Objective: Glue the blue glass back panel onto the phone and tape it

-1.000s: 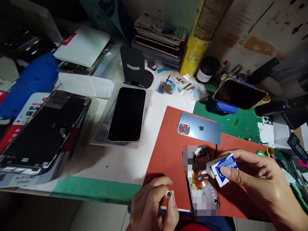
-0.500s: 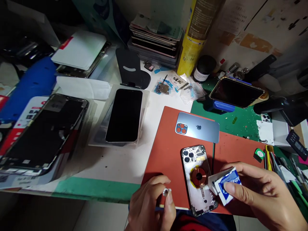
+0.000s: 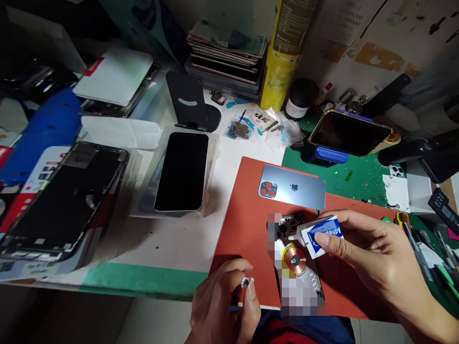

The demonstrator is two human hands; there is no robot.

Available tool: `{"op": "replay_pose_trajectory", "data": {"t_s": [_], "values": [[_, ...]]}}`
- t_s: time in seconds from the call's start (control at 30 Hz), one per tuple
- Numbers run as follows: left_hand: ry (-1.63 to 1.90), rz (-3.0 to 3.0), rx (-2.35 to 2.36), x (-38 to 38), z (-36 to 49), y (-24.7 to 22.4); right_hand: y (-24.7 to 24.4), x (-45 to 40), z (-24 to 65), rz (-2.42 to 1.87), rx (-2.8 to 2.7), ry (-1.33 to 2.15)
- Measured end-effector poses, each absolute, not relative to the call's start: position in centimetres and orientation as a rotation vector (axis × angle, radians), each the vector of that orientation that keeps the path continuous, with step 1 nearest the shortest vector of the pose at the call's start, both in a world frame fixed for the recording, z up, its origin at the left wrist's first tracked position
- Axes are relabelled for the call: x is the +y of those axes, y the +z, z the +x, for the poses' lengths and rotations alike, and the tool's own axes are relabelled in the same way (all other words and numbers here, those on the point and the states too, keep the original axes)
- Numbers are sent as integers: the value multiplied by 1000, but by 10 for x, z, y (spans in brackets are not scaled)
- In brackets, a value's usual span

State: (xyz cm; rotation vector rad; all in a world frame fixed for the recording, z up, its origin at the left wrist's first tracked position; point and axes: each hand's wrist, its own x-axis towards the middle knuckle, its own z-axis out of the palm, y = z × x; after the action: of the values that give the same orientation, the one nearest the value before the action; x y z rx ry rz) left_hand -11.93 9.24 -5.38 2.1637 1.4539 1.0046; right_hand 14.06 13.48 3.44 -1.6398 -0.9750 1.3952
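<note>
Pinching a blue-white "Adhesive" packet (image 3: 322, 235), right hand (image 3: 373, 253); left hand (image 3: 224, 301) fingers grasp a small cap (image 3: 246, 282).

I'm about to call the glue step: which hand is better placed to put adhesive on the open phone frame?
Right, probably. The right hand holds the adhesive tube with its nozzle over the phone frame. The left hand sits at the mat's near edge, pinching a small cap.
</note>
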Motion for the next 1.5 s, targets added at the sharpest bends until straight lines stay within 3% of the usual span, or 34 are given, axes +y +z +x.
{"op": "replay_pose_trajectory", "data": {"t_s": [0.43, 0.77, 1.1, 1.5], "values": [[1009, 2143, 1440, 90, -119, -54, 18, 153, 139, -1640, -1062, 1267], [1117, 2159, 1424, 98, -113, -49, 49, 111, 152, -1705, -1028, 1348], [1129, 2088, 1398, 96, -111, -49, 12, 71, 117, -1728, -1573, 518], [1166, 2064, 1369, 98, -111, -51, 5, 81, 111, -1655, -1743, 427]]}}
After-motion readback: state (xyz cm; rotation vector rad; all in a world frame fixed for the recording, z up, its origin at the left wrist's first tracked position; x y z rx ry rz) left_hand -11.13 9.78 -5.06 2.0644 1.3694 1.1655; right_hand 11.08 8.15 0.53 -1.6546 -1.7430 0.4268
